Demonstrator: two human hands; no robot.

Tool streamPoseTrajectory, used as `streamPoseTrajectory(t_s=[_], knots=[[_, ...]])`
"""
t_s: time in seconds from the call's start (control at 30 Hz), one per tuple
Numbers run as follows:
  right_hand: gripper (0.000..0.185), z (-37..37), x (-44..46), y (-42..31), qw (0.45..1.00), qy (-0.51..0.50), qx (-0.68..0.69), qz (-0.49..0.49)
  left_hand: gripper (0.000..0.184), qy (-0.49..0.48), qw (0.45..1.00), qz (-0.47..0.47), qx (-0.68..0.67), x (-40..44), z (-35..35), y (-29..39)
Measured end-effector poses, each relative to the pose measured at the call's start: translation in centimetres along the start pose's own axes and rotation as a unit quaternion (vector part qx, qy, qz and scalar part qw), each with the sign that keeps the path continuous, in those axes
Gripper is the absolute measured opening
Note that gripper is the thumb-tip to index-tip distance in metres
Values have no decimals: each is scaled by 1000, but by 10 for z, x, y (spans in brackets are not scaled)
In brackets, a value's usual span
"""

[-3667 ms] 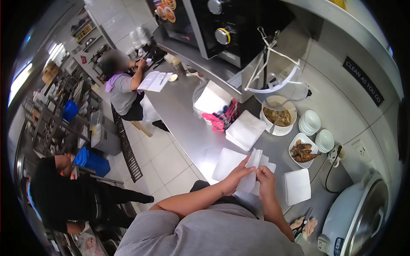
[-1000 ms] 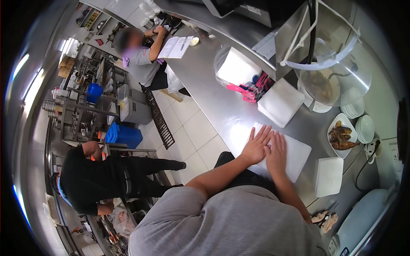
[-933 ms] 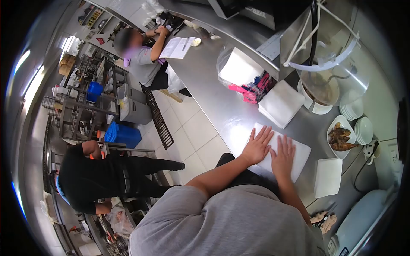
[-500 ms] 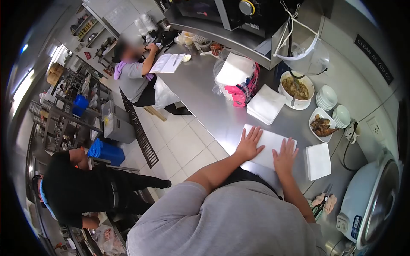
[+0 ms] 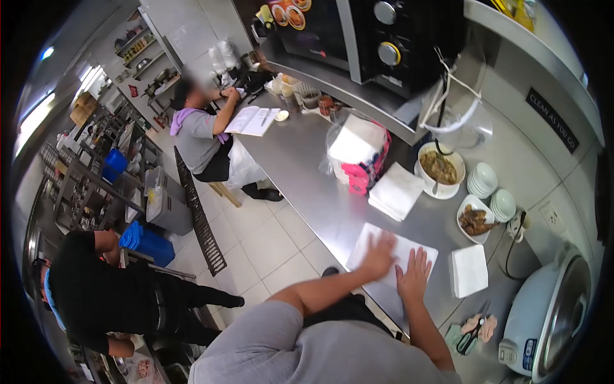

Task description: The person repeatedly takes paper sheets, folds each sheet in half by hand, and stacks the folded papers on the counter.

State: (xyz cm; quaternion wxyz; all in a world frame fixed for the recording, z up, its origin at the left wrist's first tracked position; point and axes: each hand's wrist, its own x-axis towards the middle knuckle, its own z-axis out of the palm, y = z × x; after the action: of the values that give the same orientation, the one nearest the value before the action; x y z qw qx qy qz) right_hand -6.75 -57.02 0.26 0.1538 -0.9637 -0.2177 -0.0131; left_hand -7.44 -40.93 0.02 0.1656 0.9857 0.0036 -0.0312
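A white sheet or thin stack of paper napkins (image 5: 362, 248) lies flat on the steel counter before me. Over its middle is my left hand (image 5: 378, 257), blurred by motion, its fingers apart. My right hand (image 5: 414, 274) rests with spread fingers on the right part of the paper. Neither hand grips anything. A white napkin stack (image 5: 396, 191) lies beyond them, beside an opened napkin pack (image 5: 359, 142) with pink printing. Another folded stack (image 5: 469, 271) is to the right of my right hand.
Along the wall stand a bowl of food (image 5: 439, 168), a plate of fried fish (image 5: 474, 221), stacked white bowls (image 5: 482, 180) and a rice cooker (image 5: 543, 320). Scissors (image 5: 470, 336) lie near it. One person (image 5: 199, 137) sits at the counter's far end; another (image 5: 109, 288) stands at left.
Earlier my hands held folded paper up; then they lay on it together and moved apart. Now my left hand is moving over the paper. The view has also shifted.
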Motion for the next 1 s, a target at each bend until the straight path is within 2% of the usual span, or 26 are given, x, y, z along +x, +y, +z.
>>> streamPoseTrajectory(t_s=[0.07, 0.13, 0.2, 0.3, 0.33, 0.47, 0.57, 0.7, 0.8, 0.9, 1.0], knots=[[64, 11, -2, 9, 1000, -6, -24, -8, 66, -56, 984, 115, -124, -4, -11, 40], [61, 17, -4, 6, 998, 8, -62, -22, 66, 24, 967, 165, -191, -6, 29, 58], [88, 47, -5, 23, 968, 57, -234, -73, 65, 22, 970, 150, -188, -3, 28, 46], [58, 5, 1, 1, 1000, -20, -1, 19, 64, 15, 981, 142, -131, -7, 21, 27], [61, 6, 2, 2, 999, -26, -42, 15, 64, 15, 985, 142, -99, -5, 14, 17], [72, -2, 1, -7, 1000, -16, -12, 20, 65, 43, 994, 93, -39, -6, 5, -20], [72, -2, 1, -8, 1000, -13, -17, 19, 64, 48, 996, 63, -44, -13, -9, -49], [71, 7, 3, -13, 998, -9, -40, 53, 65, 52, 994, 75, -63, -16, -12, -61], [71, 14, 17, -33, 997, 28, 6, 73, 66, 67, 992, 85, -66, -16, -9, -63], [71, 22, 3, -58, 998, 26, -8, 57, 67, 94, 988, 107, -66, -18, 2, -69], [73, 25, -25, -65, 994, 45, -20, 102, 70, 19, 991, 115, -72, -29, 4, -71]])
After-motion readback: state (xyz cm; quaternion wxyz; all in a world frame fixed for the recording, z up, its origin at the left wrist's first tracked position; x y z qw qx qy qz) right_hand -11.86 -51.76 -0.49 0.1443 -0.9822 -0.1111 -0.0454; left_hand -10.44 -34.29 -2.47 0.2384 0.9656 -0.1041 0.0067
